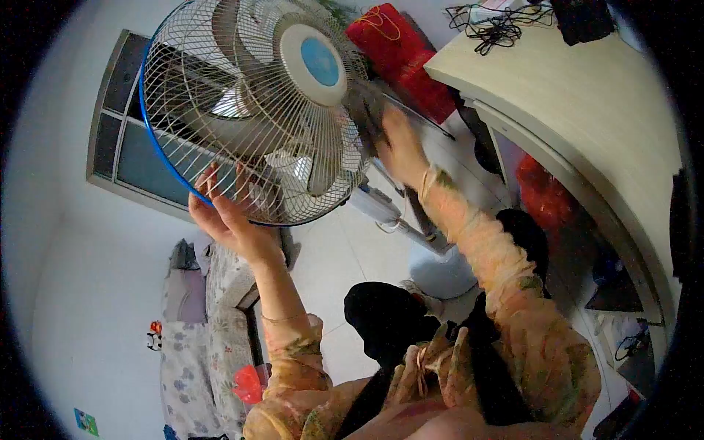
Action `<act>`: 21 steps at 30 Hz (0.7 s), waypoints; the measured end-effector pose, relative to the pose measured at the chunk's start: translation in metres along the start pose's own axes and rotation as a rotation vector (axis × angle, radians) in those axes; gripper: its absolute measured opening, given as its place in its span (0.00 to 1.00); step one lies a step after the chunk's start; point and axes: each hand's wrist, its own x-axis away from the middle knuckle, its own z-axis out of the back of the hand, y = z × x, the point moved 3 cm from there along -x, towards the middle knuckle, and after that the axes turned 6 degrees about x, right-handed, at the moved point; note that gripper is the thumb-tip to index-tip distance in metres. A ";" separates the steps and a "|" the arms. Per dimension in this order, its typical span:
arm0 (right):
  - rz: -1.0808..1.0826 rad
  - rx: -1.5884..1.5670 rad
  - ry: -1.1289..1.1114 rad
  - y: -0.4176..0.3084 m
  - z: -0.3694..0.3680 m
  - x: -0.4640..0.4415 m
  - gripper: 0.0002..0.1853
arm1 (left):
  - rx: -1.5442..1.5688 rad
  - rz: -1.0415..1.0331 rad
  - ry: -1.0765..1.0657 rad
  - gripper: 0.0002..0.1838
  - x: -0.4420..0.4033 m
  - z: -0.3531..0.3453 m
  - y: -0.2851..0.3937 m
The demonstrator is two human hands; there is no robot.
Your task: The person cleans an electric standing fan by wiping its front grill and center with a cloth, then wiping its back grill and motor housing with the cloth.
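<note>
A standing fan (314,62) with a round wire grille, a blue rim and a blue disc at its centre fills the upper middle of the head view. My left hand (233,224) grips the lower left rim of the grille, with its fingers behind the wires. At the grille's right side, my right hand (401,147) presses a dark grey cloth (364,110) against the wires. The cloth and the fingers on it are smeared by motion. Below the grille, the fan's pole (389,213) runs down to a pale round base (442,273) on the floor.
A pale desk (587,95) on the right bears tangled black cables (499,26). Red bags (543,192) are under it, and a red object (403,62) stands behind the fan. To the left is a sofa with a floral cover (187,367). My black-clad knee (385,319) is near the base.
</note>
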 end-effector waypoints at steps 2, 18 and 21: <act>0.043 -0.081 0.046 0.000 0.001 -0.042 0.23 | 0.047 -0.037 -0.010 0.18 0.000 0.000 -0.003; 0.493 0.002 -0.091 -0.050 0.038 -0.086 0.18 | 0.071 -0.020 0.026 0.17 0.000 0.009 -0.011; 0.505 0.099 0.004 -0.046 0.034 -0.108 0.18 | 0.069 -0.011 0.014 0.17 -0.002 0.011 -0.011</act>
